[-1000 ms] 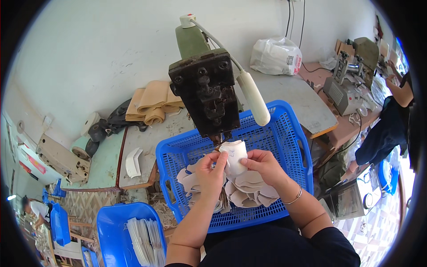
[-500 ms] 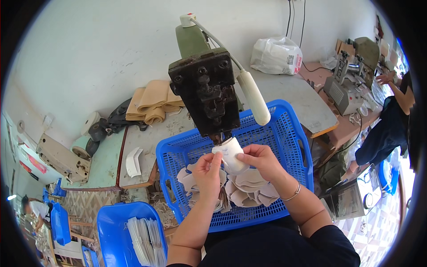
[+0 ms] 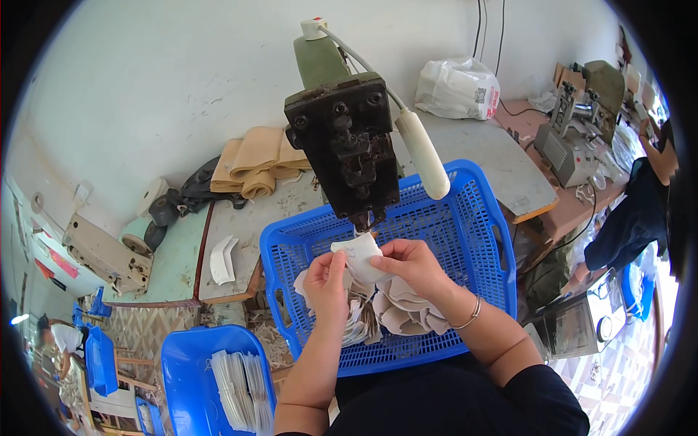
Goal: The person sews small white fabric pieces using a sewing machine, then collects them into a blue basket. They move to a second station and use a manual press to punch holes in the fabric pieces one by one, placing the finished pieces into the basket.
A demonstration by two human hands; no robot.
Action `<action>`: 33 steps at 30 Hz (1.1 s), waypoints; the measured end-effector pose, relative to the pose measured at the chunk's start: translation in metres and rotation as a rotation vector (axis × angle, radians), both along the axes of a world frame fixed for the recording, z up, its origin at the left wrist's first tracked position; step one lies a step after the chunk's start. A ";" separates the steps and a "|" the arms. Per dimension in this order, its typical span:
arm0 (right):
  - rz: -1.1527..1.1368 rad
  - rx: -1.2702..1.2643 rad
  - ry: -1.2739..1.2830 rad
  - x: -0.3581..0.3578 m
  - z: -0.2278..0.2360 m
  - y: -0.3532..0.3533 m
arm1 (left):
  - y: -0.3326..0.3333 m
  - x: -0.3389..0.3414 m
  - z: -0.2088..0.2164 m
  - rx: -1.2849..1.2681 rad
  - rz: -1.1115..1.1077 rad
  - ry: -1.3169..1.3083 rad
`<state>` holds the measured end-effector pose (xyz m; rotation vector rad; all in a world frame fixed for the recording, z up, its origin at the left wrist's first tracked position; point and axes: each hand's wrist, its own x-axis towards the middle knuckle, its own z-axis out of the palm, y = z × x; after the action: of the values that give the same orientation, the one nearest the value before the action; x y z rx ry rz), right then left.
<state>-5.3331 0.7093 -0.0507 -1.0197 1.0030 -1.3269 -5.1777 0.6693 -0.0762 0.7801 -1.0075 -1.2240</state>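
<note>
Between my two hands is a white, curved piece of sheet material (image 3: 361,256) with a small blue mark near its top left. My left hand (image 3: 327,285) pinches its left edge between thumb and fingers. On the opposite edge, my right hand (image 3: 408,266) grips it with thumb on the front. Just above the piece stands the black head of a green machine (image 3: 343,145), whose narrow lower tip ends close to the piece's top edge. Below my hands, a blue plastic basket (image 3: 465,174) holds piles of similar off-white pieces (image 3: 411,309).
A second blue bin (image 3: 182,363) with stacked white strips stands lower left. A white lamp (image 3: 423,156) hangs beside the machine head. Brown sheets (image 3: 254,160) and a lone white piece (image 3: 222,260) lie on the left tabletop. Another person (image 3: 636,196) is at the far right.
The white piece has come down and away from the machine's tip, turning slightly in my hands. Both hands keep hold of it. The whole view has shifted a little.
</note>
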 end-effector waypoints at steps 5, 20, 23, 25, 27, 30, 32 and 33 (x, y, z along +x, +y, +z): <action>0.042 -0.058 0.001 0.005 -0.004 0.000 | 0.011 0.003 -0.012 -0.049 -0.060 0.020; -0.172 -0.077 1.121 -0.047 -0.112 0.005 | -0.048 0.143 0.009 -0.159 0.545 -0.446; -0.171 0.049 1.331 -0.062 -0.145 0.022 | -0.102 0.219 0.023 -0.118 0.477 -0.350; -0.132 0.085 1.369 -0.067 -0.159 0.026 | -0.129 0.248 0.020 -0.009 0.523 -0.364; -0.118 0.049 1.349 -0.069 -0.167 0.026 | -0.143 0.259 0.021 0.080 0.534 -0.425; -0.130 0.011 1.329 -0.071 -0.171 0.026 | -0.139 0.250 0.034 0.178 0.391 -0.332; -0.140 0.007 1.291 -0.072 -0.170 0.025 | -0.124 0.232 0.048 0.193 0.117 0.055; -0.128 0.013 1.260 -0.073 -0.169 0.025 | -0.111 0.221 0.052 0.162 -0.158 0.319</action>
<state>-5.4058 0.7339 -0.2199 -1.8504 1.9958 -0.6545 -4.9570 0.5586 -0.0242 0.6118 -0.7245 -1.5263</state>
